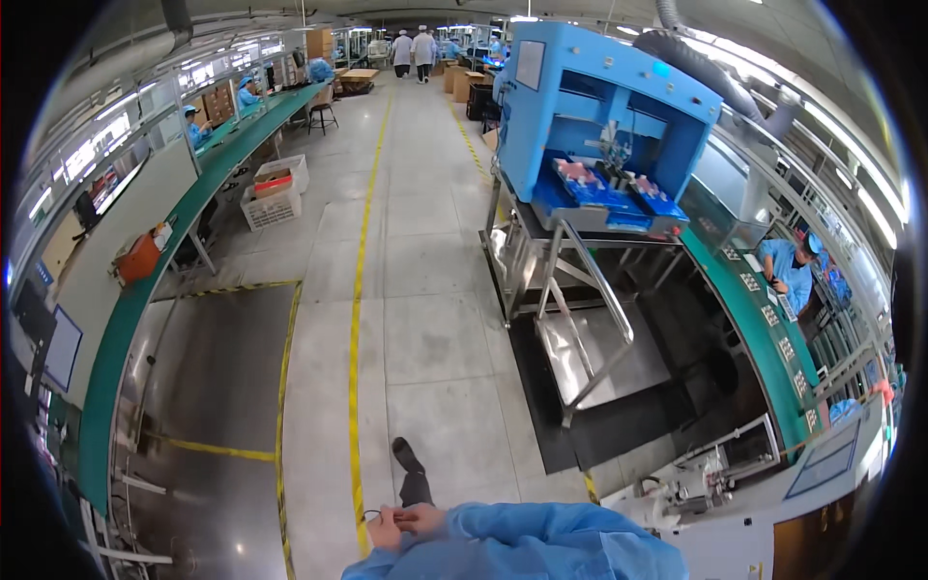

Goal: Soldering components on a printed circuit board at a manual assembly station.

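Observation:
Close together in front of my body, at the lower edge, are my left hand (384, 532) and my right hand (423, 523). The fingers of both are bent and closed, and they meet each other. A thin dark loop (368, 513), perhaps a cord, sticks out beside my left hand. What lies between the fingers is too small to make out. Blue sleeves (512, 522) cover my arms. One dark shoe (403, 450) of mine is forward on the grey floor, right of a yellow line (357, 338).
A blue machine (609, 116) on a metal frame stands right of the aisle, with a bent metal rail (594, 261) jutting out. Green benches (145, 290) run along the left; a green line (744, 300) with a seated worker (788, 269) is right. White crates (271, 205) stand left. Two people (422, 50) walk far ahead.

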### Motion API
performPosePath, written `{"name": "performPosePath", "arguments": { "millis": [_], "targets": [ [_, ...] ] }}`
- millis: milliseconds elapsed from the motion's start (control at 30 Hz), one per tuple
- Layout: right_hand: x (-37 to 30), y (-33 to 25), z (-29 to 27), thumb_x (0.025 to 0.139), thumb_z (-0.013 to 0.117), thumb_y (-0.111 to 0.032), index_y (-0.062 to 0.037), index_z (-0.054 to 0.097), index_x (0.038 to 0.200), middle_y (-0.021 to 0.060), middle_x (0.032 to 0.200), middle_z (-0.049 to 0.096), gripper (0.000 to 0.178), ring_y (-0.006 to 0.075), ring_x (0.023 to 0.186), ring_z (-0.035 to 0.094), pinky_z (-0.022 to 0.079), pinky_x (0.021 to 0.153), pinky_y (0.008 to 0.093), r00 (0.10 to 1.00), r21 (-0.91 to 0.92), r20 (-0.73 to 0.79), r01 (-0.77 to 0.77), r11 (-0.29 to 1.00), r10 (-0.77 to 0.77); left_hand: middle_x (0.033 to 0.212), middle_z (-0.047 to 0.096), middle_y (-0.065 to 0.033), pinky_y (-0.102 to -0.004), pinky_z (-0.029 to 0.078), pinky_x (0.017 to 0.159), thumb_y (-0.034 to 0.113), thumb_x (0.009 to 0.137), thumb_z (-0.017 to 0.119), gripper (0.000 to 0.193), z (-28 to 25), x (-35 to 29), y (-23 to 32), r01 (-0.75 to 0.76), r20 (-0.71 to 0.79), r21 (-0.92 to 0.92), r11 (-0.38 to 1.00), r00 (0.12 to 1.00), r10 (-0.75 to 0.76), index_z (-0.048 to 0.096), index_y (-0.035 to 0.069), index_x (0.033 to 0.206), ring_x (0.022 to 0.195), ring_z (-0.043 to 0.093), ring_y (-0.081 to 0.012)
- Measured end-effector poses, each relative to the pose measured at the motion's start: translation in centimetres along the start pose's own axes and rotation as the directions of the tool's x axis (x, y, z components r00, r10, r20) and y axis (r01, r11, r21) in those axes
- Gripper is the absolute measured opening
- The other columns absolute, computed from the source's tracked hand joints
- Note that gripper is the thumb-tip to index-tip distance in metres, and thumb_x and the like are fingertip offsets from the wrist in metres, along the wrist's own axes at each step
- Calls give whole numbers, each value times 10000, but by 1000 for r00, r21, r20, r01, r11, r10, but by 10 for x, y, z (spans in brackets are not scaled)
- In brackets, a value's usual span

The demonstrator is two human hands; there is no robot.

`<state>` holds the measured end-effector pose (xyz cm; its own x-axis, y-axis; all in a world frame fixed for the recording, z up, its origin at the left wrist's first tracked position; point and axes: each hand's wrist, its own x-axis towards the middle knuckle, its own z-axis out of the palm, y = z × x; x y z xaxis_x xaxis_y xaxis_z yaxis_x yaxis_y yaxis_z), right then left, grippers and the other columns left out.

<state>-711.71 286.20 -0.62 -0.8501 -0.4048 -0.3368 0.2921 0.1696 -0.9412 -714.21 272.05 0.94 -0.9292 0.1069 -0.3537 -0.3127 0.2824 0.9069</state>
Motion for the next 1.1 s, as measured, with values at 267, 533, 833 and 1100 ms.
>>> {"name": "performPosePath", "arguments": {
  "millis": [267,533,833,1100],
  "targets": [
    [107,-100,-312,890,546,-375,-29,668,887,35,661,597,367,125,621,534,442,598,293,872,102,-471,-95,990,132,756,665,-84,-302,493,569,420,928,425,492,135,332,231,191,345,-122,974,928,-139,666,16,784,653,614,-176],
    [201,-116,-552,858,586,-295,-4,674,919,98,768,669,310,140,717,632,495,642,283,536,171,-834,18,985,134,864,666,-87,-302,524,651,286,871,574,289,310,535,338,90,730,254,963,636,-251,670,33,976,778,645,-190],
    [366,-213,-868,772,641,-277,-17,681,905,110,783,679,295,203,706,644,503,666,310,866,-17,-472,-199,980,168,712,655,-98,-301,528,537,187,836,584,240,407,796,448,82,449,132,988,883,-133,696,-25,860,593,626,-176],
    [504,-175,-1077,783,656,-303,-27,687,954,108,818,688,326,187,776,651,502,723,313,813,15,-524,-292,956,256,648,656,-92,-287,505,542,244,796,603,254,517,1051,481,-405,644,489,773,765,-7,712,17,766,561,628,-173]
  ]
}}
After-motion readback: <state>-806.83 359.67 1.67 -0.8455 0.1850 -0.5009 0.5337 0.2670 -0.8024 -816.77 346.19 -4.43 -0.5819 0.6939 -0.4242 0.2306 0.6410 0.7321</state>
